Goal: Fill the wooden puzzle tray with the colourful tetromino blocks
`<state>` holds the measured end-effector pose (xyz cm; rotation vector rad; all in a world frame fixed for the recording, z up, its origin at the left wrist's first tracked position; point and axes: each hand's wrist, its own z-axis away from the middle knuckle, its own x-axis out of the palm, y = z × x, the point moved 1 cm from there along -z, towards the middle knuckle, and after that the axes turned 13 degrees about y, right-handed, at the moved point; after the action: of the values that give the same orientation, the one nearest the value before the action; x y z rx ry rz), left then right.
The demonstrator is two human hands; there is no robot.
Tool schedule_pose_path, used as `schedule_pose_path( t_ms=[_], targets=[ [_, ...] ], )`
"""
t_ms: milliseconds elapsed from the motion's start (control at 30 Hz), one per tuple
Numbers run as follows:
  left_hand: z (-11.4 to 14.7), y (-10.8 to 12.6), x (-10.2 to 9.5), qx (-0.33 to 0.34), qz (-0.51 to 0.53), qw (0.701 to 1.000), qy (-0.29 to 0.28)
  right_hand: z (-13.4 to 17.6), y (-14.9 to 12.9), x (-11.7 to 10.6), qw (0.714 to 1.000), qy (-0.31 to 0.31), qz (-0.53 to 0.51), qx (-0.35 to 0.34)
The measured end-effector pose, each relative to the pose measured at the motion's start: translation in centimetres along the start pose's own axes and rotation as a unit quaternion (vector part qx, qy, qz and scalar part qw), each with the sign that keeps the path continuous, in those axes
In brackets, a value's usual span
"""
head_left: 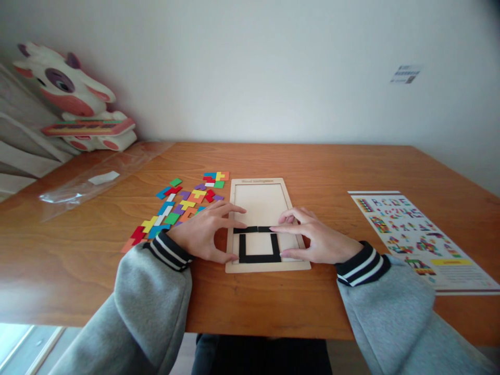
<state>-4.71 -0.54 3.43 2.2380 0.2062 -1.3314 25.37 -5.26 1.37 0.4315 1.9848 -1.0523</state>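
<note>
A pale wooden puzzle tray (267,266) lies between my hands. Inside its lower half, black puzzle pieces (259,258) form a squared U shape. Across the top of that shape run two black bars (246,229), end to end with a thin gap. My left hand (211,229) rests at the tray's left edge, fingers spread, fingertips by the left bar and the thumb near the U's lower left corner. From the right, my right hand (308,234) touches the right bar with a fingertip, its thumb beside the U's right side. Neither hand grips anything.
Colourful puzzle pieces (172,218) lie scattered left of the tray, some partly behind my left hand. A printed pattern sheet (422,234) lies at the right. Clear plastic wrapping (78,190) and a cow-shaped toy keyboard (89,125) are at the back left, near the wall.
</note>
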Motion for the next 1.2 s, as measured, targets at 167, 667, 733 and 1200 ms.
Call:
schedule_pose_path(
  t_ms=[167,667,733,1200],
  targets=[
    [-0.1,0.0,-0.1,0.013,0.000,1.000,0.003,0.0,0.1,0.0,1.000,0.003,0.003,-0.004],
    [0.0,0.0,-0.1,-0.001,0.004,1.000,-0.002,-0.1,-0.2,0.1,1.000,-0.005,0.013,-0.004],
    [-0.1,0.0,0.0,-0.003,0.006,1.000,-0.001,-0.1,-0.2,0.1,1.000,-0.006,0.012,-0.001],
    [2.0,-3.7,-2.4,-0.199,-0.257,0.932,0.161,-0.2,0.3,-0.1,0.996,0.094,0.003,0.013]
  ],
)
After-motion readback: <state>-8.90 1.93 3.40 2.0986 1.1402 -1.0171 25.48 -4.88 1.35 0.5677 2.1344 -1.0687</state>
